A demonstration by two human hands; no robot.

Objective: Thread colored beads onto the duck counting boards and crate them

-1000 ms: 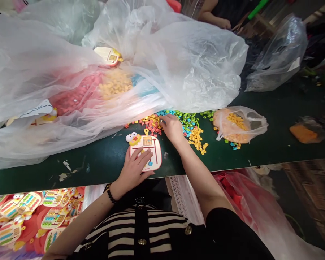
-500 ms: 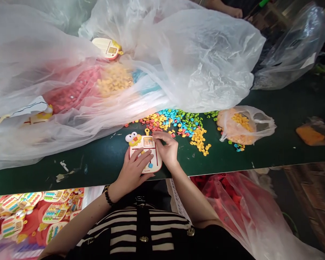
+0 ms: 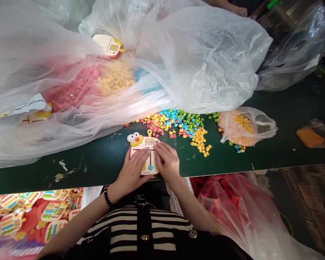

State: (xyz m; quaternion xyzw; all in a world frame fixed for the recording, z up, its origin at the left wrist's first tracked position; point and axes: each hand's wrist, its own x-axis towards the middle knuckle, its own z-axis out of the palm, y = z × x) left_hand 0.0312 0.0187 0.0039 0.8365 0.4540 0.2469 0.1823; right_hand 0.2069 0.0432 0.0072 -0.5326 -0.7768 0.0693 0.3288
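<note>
A cream toy board (image 3: 154, 167) with a red edge lies near the front edge of the green table. It has a yellow duck face (image 3: 135, 138) with big eyes at its top left, a yellow loop on top and dark red slots. A blue piece (image 3: 150, 167) sits at the bottom of one slot. My left hand (image 3: 134, 166) grips the board's left side, fingers across its face, thumb along the lower edge. With bent fingers on the upper right of the face, my right hand (image 3: 168, 160) holds the other side; whatever lies under its fingertips is hidden.
Small coloured pieces (image 3: 199, 139) lie loose beyond the board. Large clear plastic bags (image 3: 206, 68) cover the back and left. A small bag of orange pieces (image 3: 241, 124) sits to the right. Finished-looking toys (image 3: 52, 209) fill a container lower left; a red-filled bag (image 3: 233, 202) is lower right.
My right hand has moved from the board's upper right edge down and inward over its face. The board has shifted slightly. My left hand keeps its grip.
</note>
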